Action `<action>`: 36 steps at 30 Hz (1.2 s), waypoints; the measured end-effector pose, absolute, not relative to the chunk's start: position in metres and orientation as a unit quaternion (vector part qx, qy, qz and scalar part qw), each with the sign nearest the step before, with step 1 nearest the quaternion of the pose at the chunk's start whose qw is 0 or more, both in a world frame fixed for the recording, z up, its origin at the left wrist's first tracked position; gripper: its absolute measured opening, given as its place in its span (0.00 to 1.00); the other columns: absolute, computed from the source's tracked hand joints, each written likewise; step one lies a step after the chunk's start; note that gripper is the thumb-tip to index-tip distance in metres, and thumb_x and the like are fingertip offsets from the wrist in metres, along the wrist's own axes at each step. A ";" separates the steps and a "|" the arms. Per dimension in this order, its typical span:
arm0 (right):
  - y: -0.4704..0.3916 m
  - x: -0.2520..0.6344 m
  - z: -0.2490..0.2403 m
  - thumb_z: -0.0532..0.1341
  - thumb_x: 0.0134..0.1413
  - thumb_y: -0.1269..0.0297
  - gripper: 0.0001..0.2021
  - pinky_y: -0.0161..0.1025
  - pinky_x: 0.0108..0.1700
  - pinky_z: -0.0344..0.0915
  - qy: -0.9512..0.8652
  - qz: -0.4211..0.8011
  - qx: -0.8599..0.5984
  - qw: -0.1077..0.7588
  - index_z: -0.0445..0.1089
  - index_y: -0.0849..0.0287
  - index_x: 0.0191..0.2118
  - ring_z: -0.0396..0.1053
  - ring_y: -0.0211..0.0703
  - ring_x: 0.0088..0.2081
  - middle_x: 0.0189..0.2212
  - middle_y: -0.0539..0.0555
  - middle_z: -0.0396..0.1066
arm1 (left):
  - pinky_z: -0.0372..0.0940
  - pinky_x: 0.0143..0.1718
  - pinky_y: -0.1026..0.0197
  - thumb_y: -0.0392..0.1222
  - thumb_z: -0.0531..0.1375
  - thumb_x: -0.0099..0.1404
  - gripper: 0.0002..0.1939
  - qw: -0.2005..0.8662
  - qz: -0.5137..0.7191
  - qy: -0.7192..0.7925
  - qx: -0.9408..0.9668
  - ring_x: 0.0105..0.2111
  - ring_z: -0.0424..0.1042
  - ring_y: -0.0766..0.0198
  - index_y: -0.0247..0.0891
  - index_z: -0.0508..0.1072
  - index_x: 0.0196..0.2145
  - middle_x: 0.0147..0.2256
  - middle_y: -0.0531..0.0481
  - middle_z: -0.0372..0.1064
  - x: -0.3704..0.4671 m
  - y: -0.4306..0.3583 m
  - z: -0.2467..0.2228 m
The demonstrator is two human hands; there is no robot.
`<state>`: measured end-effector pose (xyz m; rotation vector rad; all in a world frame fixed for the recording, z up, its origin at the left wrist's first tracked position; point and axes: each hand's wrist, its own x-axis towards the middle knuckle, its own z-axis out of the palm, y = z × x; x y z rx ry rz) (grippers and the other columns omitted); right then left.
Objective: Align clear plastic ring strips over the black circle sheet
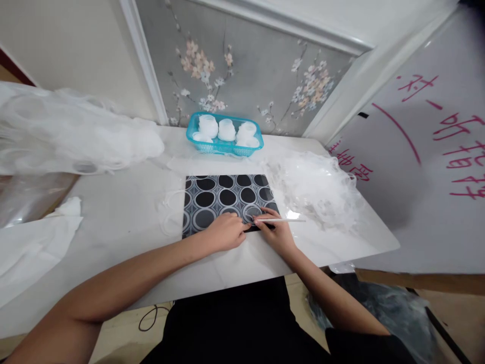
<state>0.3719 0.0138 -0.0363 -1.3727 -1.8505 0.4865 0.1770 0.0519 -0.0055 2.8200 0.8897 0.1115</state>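
Head cam view: flowery grey wall panel (235, 65) behind a white tabletop (129, 212), and a blue basket (224, 148) of white bundles at the back edge, probably parked there so the forearms have room. A loose pale heap (318, 187) sits toward the right corner, handy for the right side I guess. Near the front edge there's a dark patterned mat (227, 197), and my bet is it makes a clear ring (253, 212), lying by the mat's right front corner, easier to see. Right hand (277, 233) has a white stick (284, 220) pinched, pen-style, likely for control. Left hand (226, 232) rests on the mat's front edge, maybe steadying stuff; can't tell if it's gripping anything.
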 end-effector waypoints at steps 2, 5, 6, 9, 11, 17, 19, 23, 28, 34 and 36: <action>0.011 0.371 -0.037 0.59 0.57 0.63 0.07 0.53 0.55 0.63 -0.736 0.152 -0.542 0.375 0.75 0.51 0.37 0.65 0.51 0.54 0.37 0.51 0.78 | 0.63 0.33 0.56 0.37 0.50 0.61 0.18 0.100 0.038 0.303 0.947 0.32 0.70 0.55 0.42 0.76 0.44 0.26 0.46 0.72 0.178 0.053 -0.004; 0.010 0.371 -0.035 0.60 0.56 0.63 0.07 0.54 0.55 0.62 -0.734 0.149 -0.547 0.374 0.75 0.51 0.36 0.65 0.52 0.55 0.37 0.51 0.78 | 0.62 0.32 0.57 0.37 0.50 0.61 0.19 0.111 0.039 0.305 0.945 0.31 0.69 0.56 0.43 0.76 0.44 0.26 0.46 0.71 0.177 0.054 -0.003; 0.010 0.371 -0.034 0.60 0.56 0.63 0.07 0.54 0.55 0.63 -0.728 0.169 -0.546 0.378 0.76 0.51 0.36 0.65 0.52 0.55 0.37 0.51 0.78 | 0.62 0.33 0.57 0.37 0.50 0.61 0.19 0.113 0.039 0.306 0.945 0.31 0.69 0.56 0.43 0.76 0.44 0.26 0.46 0.71 0.177 0.054 -0.003; 0.013 0.373 -0.032 0.59 0.57 0.62 0.07 0.54 0.54 0.65 -0.709 0.237 -0.540 0.387 0.76 0.52 0.34 0.66 0.52 0.54 0.36 0.52 0.78 | 0.61 0.33 0.57 0.37 0.51 0.61 0.19 0.110 0.040 0.308 0.944 0.32 0.69 0.56 0.42 0.76 0.45 0.27 0.46 0.71 0.177 0.053 -0.003; 0.015 0.374 -0.031 0.60 0.56 0.61 0.07 0.55 0.55 0.64 -0.706 0.256 -0.536 0.385 0.77 0.51 0.34 0.66 0.52 0.55 0.36 0.51 0.78 | 0.61 0.33 0.57 0.37 0.51 0.61 0.19 0.107 0.041 0.305 0.945 0.32 0.68 0.56 0.42 0.76 0.45 0.26 0.46 0.71 0.177 0.053 -0.003; 0.015 0.374 -0.032 0.59 0.57 0.62 0.07 0.53 0.55 0.64 -0.722 0.215 -0.541 0.374 0.76 0.51 0.35 0.64 0.51 0.55 0.37 0.51 0.78 | 0.60 0.36 0.55 0.37 0.51 0.61 0.19 0.119 0.055 0.303 0.944 0.32 0.66 0.56 0.43 0.76 0.45 0.25 0.47 0.70 0.177 0.055 -0.005; 0.011 0.373 -0.034 0.59 0.57 0.64 0.07 0.53 0.55 0.62 -0.752 0.147 -0.535 0.356 0.75 0.51 0.36 0.63 0.52 0.56 0.38 0.51 0.78 | 0.60 0.37 0.55 0.37 0.51 0.61 0.18 0.131 0.068 0.304 0.941 0.33 0.65 0.56 0.45 0.77 0.43 0.24 0.48 0.69 0.176 0.056 -0.005; 0.005 0.371 -0.041 0.57 0.56 0.70 0.10 0.55 0.58 0.55 -0.806 0.038 -0.505 0.305 0.74 0.49 0.38 0.61 0.52 0.58 0.39 0.49 0.77 | 0.60 0.37 0.57 0.37 0.51 0.61 0.16 0.162 0.086 0.309 0.933 0.32 0.65 0.58 0.47 0.79 0.38 0.22 0.49 0.68 0.174 0.058 -0.005; 0.030 0.390 -0.030 0.59 0.52 0.72 0.13 0.54 0.59 0.52 -0.825 0.019 -0.495 0.271 0.74 0.47 0.40 0.62 0.52 0.57 0.39 0.50 0.77 | 0.61 0.36 0.58 0.36 0.53 0.59 0.16 0.198 0.090 0.324 0.921 0.31 0.65 0.59 0.45 0.79 0.37 0.21 0.49 0.68 0.174 0.062 -0.003; 0.076 0.389 0.009 0.54 0.60 0.64 0.11 0.52 0.51 0.62 -0.610 -0.029 -0.599 0.518 0.74 0.56 0.36 0.68 0.50 0.45 0.37 0.56 0.75 | 0.61 0.38 0.57 0.40 0.53 0.62 0.20 0.176 0.070 0.324 0.927 0.35 0.65 0.57 0.43 0.71 0.52 0.30 0.47 0.70 0.171 0.049 -0.001; 0.071 0.368 0.007 0.55 0.59 0.63 0.10 0.50 0.52 0.63 -0.659 0.058 -0.556 0.504 0.74 0.55 0.34 0.69 0.49 0.45 0.35 0.54 0.75 | 0.60 0.39 0.54 0.47 0.53 0.65 0.25 0.120 0.074 0.320 0.937 0.38 0.65 0.55 0.44 0.63 0.59 0.36 0.45 0.69 0.164 0.033 -0.003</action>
